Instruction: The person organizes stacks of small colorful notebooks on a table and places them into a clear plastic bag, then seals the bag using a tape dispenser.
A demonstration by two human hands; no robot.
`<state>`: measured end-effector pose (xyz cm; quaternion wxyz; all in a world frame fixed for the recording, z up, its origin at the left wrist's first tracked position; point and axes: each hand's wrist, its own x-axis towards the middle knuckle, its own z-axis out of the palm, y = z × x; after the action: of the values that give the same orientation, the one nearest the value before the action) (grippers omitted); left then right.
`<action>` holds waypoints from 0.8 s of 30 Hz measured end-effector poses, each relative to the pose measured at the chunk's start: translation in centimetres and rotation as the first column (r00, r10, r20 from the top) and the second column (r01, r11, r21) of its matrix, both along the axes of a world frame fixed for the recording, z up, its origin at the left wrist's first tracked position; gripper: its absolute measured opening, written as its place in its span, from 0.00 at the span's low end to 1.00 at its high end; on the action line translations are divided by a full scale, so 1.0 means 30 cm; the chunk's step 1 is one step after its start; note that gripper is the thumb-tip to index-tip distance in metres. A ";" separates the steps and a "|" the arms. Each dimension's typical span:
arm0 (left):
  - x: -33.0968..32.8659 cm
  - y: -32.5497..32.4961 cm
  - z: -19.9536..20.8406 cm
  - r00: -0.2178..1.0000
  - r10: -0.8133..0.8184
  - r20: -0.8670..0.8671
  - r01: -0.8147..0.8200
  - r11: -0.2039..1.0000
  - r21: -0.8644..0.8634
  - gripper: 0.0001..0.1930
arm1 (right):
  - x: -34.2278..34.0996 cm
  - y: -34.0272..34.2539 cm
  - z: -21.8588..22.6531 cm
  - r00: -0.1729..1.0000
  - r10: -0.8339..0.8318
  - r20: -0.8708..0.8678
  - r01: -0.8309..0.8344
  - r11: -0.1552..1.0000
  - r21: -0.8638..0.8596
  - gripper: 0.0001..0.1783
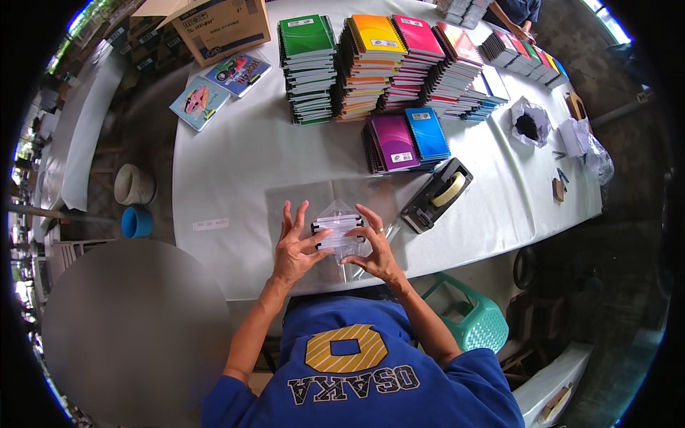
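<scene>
Your left hand [294, 246] is pressing against the left end of a small stack of notebooks [337, 232] sitting inside a clear plastic bag [341, 214], with the fingers [288, 214] spread wide and pointing up and away from you while the thumb is hooking in onto the stack's near left corner. Your right hand [377, 250] is cupping the right end of the same stack, its fingers [371, 216] curled loosely over the top edge and only partly open, so both hands are gripping the bundle between them rather than closing tight around it. The stack is resting on the white counter [235, 164] just in front of your chest, on top of a flat sheet of clear plastic [300, 196]. Its long axis is running left to right across your view, from one palm to the other, and the bag's peaked open end is pointing away from you toward the far side of the counter. Just to the right of your right hand a black tape dispenser [437, 194] is lying at an angle, and beyond it a purple notebook [394, 141] and a blue notebook [427, 133] are sitting side by side in front of tall piles of coloured notebooks [371, 64].
</scene>
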<state>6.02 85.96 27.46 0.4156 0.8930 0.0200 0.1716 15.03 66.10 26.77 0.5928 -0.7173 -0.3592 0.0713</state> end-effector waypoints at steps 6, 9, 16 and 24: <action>0.029 0.014 0.055 0.999 -0.049 -0.021 0.053 0.972 0.229 0.18 | 0.014 0.025 0.014 0.998 -0.042 -0.037 0.040 0.999 -0.034 0.15; 0.052 0.034 0.075 0.995 -0.091 -0.050 0.101 0.966 0.239 0.17 | 0.047 0.023 0.044 0.995 -0.049 0.092 0.064 0.984 -0.166 0.08; 0.136 0.061 0.087 0.993 -0.110 -0.052 0.112 0.993 0.043 0.21 | 0.107 0.040 0.070 0.985 -0.047 -0.166 0.022 0.989 -0.145 0.13; 0.229 0.153 0.036 0.613 -0.698 -0.370 0.113 0.541 -0.833 0.19 | 0.144 0.047 0.102 0.739 0.094 -0.667 -0.132 0.991 -0.008 0.12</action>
<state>12.90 90.56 28.55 0.7322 0.6128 0.0092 -0.2971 19.34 67.51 29.83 0.6565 -0.6377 -0.1655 0.3674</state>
